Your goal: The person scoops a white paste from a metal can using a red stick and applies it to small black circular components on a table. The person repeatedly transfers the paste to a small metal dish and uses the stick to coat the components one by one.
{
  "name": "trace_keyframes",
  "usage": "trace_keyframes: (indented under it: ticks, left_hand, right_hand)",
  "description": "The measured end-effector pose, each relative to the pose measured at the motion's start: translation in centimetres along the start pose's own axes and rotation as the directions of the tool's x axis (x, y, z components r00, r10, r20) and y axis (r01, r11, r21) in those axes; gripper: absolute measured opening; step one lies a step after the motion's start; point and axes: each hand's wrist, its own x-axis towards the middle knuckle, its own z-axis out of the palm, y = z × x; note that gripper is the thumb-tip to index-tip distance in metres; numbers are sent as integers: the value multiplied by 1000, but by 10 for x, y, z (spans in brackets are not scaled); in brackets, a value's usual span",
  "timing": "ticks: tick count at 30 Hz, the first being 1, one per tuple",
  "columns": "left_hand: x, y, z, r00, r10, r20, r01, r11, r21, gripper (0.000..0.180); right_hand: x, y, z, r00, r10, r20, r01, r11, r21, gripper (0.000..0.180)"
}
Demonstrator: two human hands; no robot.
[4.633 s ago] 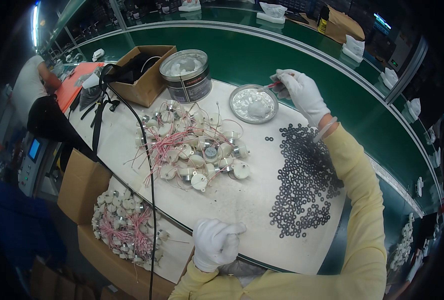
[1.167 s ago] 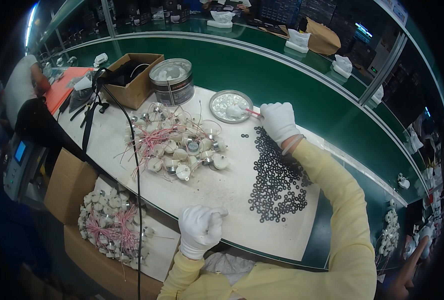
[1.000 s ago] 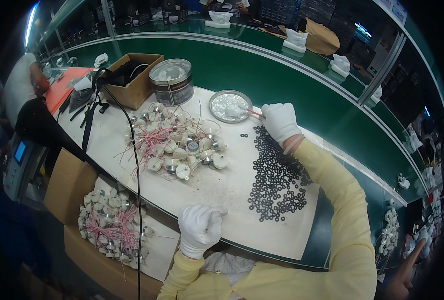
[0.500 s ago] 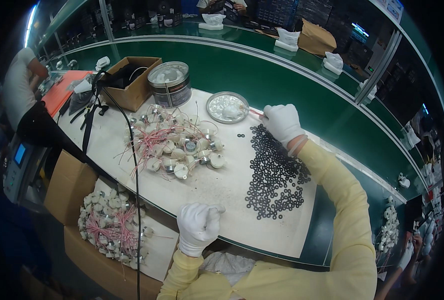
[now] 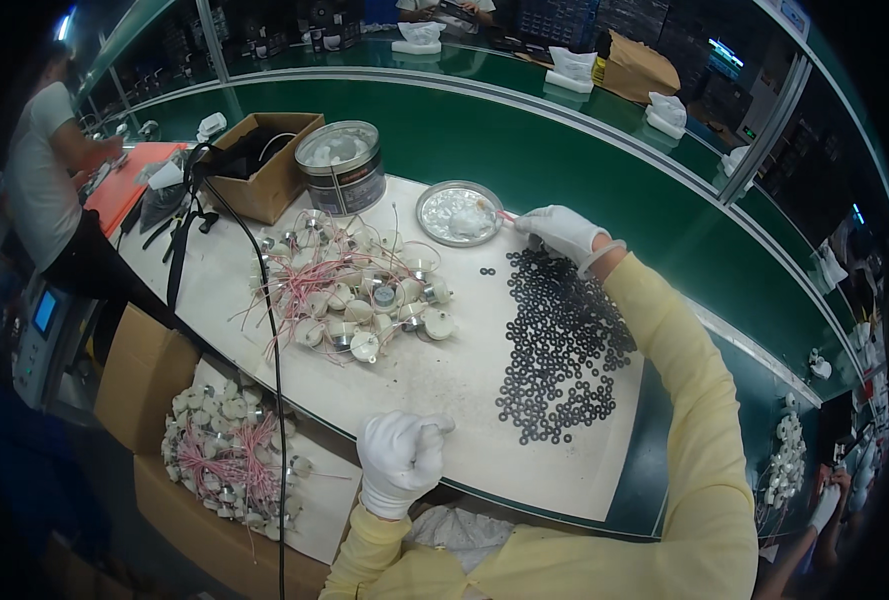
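Note:
My right hand (image 5: 561, 232), in a white glove, is closed around a thin reddish stick (image 5: 504, 215). The stick's tip reaches into a round metal lid (image 5: 427, 226) holding a whitish, grease-like paste (image 5: 461, 219). Below that hand spread many small black rings (image 5: 564, 350) on the white sheet. My left hand (image 5: 401, 455), also gloved, is closed near the table's front edge, thumb and finger pinched together; whatever it may hold is hidden. Left of centre lies a heap of small white-and-silver motors (image 5: 364, 300) with pink wires. Two loose black rings (image 5: 487, 272) sit near the lid.
An open metal can (image 5: 342, 170) and a cardboard box (image 5: 264, 190) stand at the back left. A black cable (image 5: 276, 400) hangs across the left side. More motors fill a carton (image 5: 154, 490) at lower left. A co-worker (image 5: 49, 170) stands at far left; a green conveyor (image 5: 524, 130) runs behind.
My right hand has dipped and tilted lower, still holding the stick in the lid. My left hand stays nearly still. At far left the co-worker has straightened up.

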Motion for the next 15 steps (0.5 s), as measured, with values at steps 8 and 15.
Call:
trace_keyframes:
  ticks: [8,15]
  left_hand:
    - [1,1,-1,1000,10,27,-11,999,32,26]
    - [3,-2,-1,998,49,25,-50,999,12,21]
  right_hand:
    - [8,5,11,948,-234,-218,136,912,-388,30]
    - [-12,-5,22,887,-373,-272,100,730,-676,26]
